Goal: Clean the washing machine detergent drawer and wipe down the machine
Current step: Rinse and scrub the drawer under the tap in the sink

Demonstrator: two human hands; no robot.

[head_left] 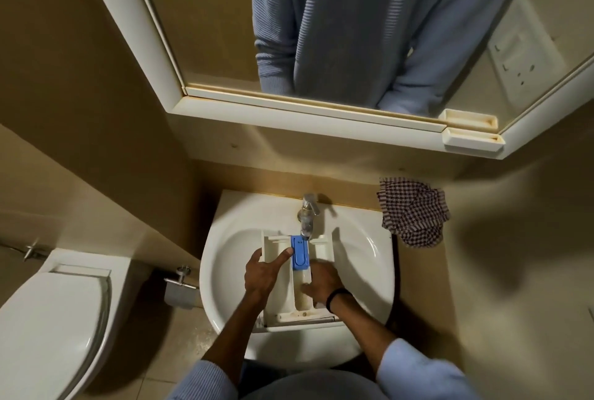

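The white detergent drawer, with a blue insert, lay in the sink under the tap. The left hand held its left wall. The right hand lay in the right compartment, its fingers partly hidden, grip unclear.

Both bare forearms reach forward and inward. Left hand has its index finger straight, the remaining fingers curled under. Right hand lies palm-down, fingers relaxed, thumb stretched leftward.
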